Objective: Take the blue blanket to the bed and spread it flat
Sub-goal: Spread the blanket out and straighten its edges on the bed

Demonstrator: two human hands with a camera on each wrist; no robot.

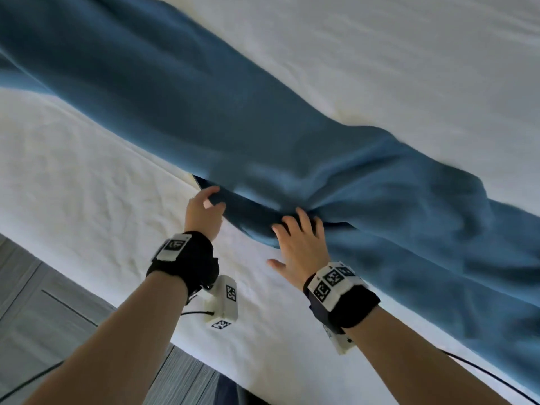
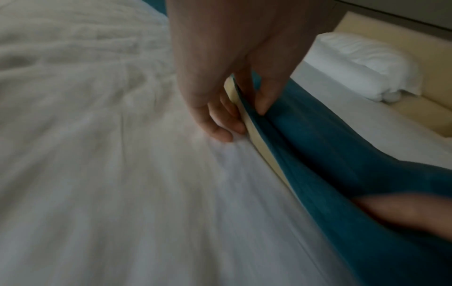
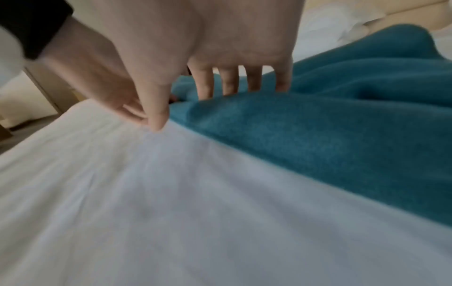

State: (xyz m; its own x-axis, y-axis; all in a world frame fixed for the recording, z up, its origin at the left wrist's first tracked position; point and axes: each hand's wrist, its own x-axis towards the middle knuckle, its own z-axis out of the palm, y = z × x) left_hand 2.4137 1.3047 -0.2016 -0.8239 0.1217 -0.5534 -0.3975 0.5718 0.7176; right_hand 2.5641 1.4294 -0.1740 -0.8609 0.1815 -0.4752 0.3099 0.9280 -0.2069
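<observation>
Stretching from upper left to lower right across the white bed (image 1: 409,54), the blue blanket (image 1: 204,112) lies bunched. The right hand (image 1: 301,244) rests spread-fingered on a fold at centre; the left hand (image 1: 203,213) pinches its edge.

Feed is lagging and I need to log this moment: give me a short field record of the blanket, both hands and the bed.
blanket: blue blanket lies on the bed in a long bunched band, not yet flat
left hand: left hand pinches the blanket's near edge, thumb on top
right hand: right hand rests on a bunched fold, fingers spread and straight
bed: white sheet bare on both sides of the band
pillow: white pillow at the headboard
</observation>
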